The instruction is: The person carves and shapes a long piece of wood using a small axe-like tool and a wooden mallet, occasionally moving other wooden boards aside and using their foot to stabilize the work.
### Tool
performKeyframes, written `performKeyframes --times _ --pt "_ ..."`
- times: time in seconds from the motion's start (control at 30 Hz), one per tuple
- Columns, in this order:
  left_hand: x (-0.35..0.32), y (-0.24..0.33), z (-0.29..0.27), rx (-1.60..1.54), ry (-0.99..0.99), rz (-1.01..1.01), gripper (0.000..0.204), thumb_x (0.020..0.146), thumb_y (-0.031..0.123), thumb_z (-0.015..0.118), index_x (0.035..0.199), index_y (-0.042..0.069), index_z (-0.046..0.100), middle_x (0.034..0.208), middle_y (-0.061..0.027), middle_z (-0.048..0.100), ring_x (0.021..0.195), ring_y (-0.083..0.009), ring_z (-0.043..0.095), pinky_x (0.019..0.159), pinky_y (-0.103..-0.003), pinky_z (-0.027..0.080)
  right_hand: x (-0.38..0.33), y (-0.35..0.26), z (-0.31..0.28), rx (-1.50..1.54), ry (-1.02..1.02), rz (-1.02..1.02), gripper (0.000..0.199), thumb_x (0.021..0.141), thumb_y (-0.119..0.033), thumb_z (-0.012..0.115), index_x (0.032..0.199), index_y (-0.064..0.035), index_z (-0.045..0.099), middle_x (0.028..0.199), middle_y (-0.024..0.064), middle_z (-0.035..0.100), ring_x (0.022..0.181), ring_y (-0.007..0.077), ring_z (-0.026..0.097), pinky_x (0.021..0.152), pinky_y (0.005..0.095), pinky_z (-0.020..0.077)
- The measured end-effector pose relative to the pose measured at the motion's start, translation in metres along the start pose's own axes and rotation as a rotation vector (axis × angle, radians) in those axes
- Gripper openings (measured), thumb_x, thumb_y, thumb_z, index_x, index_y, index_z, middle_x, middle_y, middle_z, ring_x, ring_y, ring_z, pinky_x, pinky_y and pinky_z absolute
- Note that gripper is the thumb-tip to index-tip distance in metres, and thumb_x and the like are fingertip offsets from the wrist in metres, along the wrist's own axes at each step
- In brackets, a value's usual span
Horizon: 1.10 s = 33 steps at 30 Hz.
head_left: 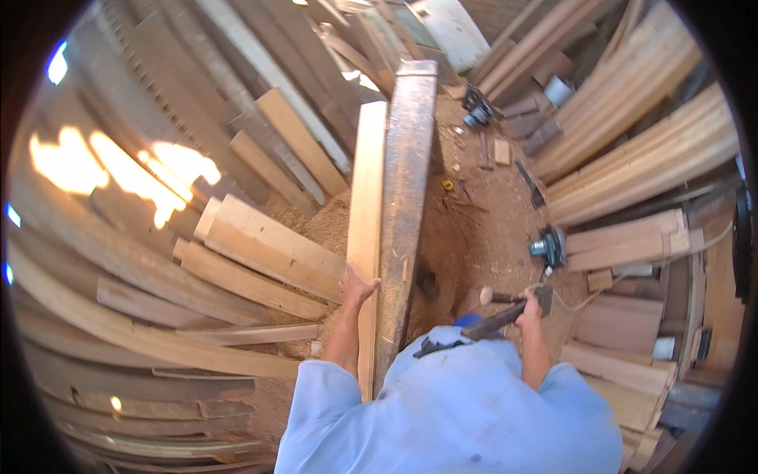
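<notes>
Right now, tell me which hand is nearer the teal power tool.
Right. The right hand, holding a dark tool, is just below the teal power tool in the picture; the left hand is farther off to its left, on the pale plank.

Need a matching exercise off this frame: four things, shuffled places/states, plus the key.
Things
1. Left hand
2. Right hand
3. Dark worn beam
4. Teal power tool

Places or states
A. Beside the pale board, along its right side
B. Holding a dark tool
C. Near the plank ends at picture right
D. Touching the pale board

Pairs: 1-D, 2-B, 3-A, 4-C
</notes>
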<state>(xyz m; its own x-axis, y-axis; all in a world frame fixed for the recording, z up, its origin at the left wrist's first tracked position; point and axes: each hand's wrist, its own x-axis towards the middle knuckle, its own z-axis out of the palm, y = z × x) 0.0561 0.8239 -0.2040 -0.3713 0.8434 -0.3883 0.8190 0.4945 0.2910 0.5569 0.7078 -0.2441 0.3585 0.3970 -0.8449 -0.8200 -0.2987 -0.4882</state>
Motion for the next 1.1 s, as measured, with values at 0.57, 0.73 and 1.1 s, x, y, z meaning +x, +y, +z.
performKeyframes --times 0.57,0.73,1.1 --pt "-0.052 0.121 0.005 0.060 -0.125 0.152 0.134 0.066 0.047 0.088 0.160 0.006 0.002 0.158 -0.0304 0.025 0.146 -0.0462 0.027 0.122 -0.049 0.024 0.078 -0.152 0.069 0.142 0.152 -0.105 0.012 0.091 -0.020 0.071 0.090 -0.0131 0.061 0.079 0.0021 0.063 0.062 0.0194 0.060 0.050 0.0371 0.0491" --pt "0.030 0.206 -0.013 0.155 -0.127 -0.052 0.127 0.068 0.058 0.083 0.159 0.006 0.010 0.158 -0.0291 0.024 0.144 -0.0460 0.029 0.116 -0.055 0.028 0.116 -0.184 0.065 0.240 0.179 -0.171 0.013 0.091 -0.020 0.071 0.093 -0.0134 0.060 0.079 0.0018 0.063 0.064 0.0201 0.061 0.052 0.0383 0.0498" --pt "0.283 0.403 -0.038 0.325 -0.278 0.101 0.127 0.072 0.062 0.080 0.162 0.022 0.000 0.154 -0.0330 0.025 0.142 -0.0481 0.030 0.116 -0.056 0.029 0.150 -0.197 0.168 0.388 0.266 -0.358 0.015 0.089 -0.015 0.074 0.096 -0.0078 0.063 0.086 0.0033 0.065 0.076 0.0179 0.063 0.071 0.0322 0.0542"
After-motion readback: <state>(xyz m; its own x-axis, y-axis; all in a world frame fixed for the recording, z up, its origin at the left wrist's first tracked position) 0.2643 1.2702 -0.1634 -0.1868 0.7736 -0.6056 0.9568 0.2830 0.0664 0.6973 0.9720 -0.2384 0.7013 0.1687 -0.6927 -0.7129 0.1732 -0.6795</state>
